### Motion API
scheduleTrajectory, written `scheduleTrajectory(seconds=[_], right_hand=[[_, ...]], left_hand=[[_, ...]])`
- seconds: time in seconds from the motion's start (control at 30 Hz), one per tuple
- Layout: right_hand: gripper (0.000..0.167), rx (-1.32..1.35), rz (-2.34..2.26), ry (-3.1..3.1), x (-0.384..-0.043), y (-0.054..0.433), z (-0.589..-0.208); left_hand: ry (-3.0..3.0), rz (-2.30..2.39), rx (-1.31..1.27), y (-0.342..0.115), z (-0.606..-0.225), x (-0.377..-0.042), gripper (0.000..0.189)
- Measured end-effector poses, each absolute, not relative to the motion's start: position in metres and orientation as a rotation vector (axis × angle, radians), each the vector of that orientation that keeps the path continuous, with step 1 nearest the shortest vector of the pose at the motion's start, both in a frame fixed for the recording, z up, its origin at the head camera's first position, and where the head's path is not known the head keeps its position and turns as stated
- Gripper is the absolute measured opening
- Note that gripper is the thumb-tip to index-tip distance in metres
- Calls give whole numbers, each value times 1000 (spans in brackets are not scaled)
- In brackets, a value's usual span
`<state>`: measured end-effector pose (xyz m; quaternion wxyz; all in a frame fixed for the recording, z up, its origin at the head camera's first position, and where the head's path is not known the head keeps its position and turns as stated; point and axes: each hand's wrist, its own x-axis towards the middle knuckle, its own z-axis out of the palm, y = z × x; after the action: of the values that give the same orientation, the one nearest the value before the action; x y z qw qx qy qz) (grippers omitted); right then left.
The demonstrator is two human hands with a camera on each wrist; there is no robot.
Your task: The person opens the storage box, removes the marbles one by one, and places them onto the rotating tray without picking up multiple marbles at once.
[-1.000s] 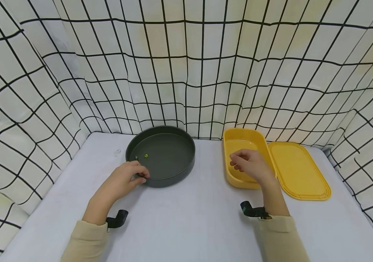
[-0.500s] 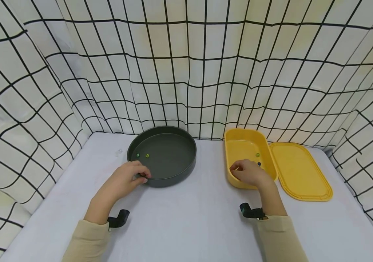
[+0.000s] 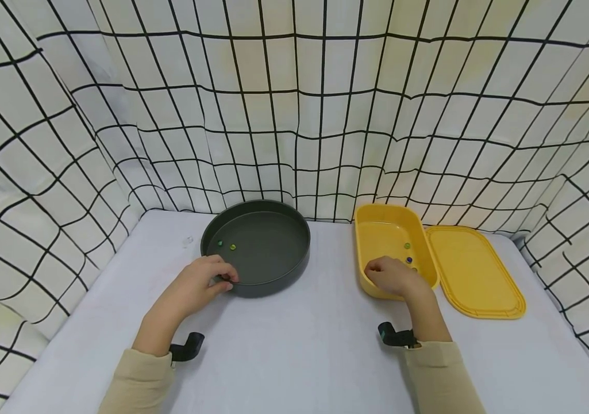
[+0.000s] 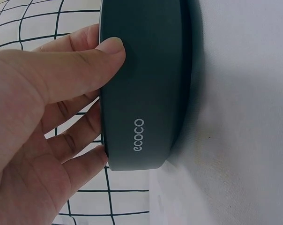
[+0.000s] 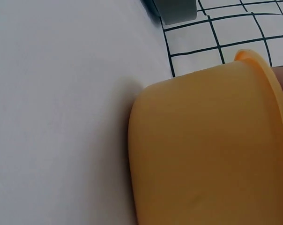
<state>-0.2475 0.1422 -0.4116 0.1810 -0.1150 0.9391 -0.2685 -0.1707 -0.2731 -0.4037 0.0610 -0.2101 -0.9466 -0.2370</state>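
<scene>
My left hand [image 3: 203,280] grips the near left rim of a dark grey round tray [image 3: 260,287]. In the left wrist view, the thumb [image 4: 114,49] presses the outer wall above "ecoco" lettering, with the other fingers over the rim. A green marble [image 3: 220,244] and a yellow-green marble [image 3: 233,247] lie inside the tray. On the right, my right hand [image 3: 391,275] reaches down into a yellow box [image 3: 384,218], its fingertips hidden; whether they hold anything I cannot tell. Beside that hand lie a blue marble [image 3: 409,260] and a greenish marble [image 3: 407,245], with another partly covered.
A yellow lid [image 3: 475,270] lies flat against the box's right side. White cloth [image 3: 294,356] covers the table. Black netting over white sheeting [image 3: 325,115] rises behind and at both sides. A small clear piece [image 3: 187,241] sits left of the tray.
My right hand has lowered into the box, and the marbles beside it have come into view. The left hand stays on the tray's rim. The green marble in the tray has shifted slightly.
</scene>
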Motion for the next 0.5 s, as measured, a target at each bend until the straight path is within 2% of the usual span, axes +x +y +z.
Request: scheduleTrajectory(seconds=[0.4,0.5], right_hand=[[40,-279,-688,2638,-248,142,-416],[39,-282,-692,2638,-248,142,-417]], left_hand=[[-2868,-725,-622,-272,-403,-170,17],[-2870,-724,-619,-272,-403,-170,17]])
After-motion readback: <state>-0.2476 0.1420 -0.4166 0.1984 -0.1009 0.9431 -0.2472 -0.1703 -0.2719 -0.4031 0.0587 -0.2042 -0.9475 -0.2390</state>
